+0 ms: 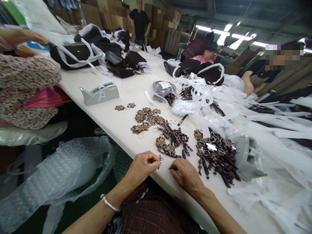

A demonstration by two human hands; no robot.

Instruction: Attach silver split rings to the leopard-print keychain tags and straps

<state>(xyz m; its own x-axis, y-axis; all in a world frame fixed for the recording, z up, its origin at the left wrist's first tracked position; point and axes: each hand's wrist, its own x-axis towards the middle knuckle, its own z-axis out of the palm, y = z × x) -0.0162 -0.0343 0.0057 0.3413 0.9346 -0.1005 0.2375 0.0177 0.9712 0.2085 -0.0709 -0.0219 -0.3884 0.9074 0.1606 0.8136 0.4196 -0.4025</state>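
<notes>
At the near edge of the table, my left hand is closed in a pinch around a small silver metal clasp. My right hand rests low over the tabletop beside it, thumb and fingers pressed together; a tiny dark bit shows at the fingertips, too small to name. Just beyond both hands lie dark beaded strands and leopard-print flower charms with metal rings. To the right of my right hand is a bigger heap of finished-looking flower-and-bead bag charms.
A grey tape dispenser stands at the left edge, another dispenser at the right. Dark bags, a plastic bag of beads and white strips cover the far table. Bubble wrap hangs lower left. Several people are around.
</notes>
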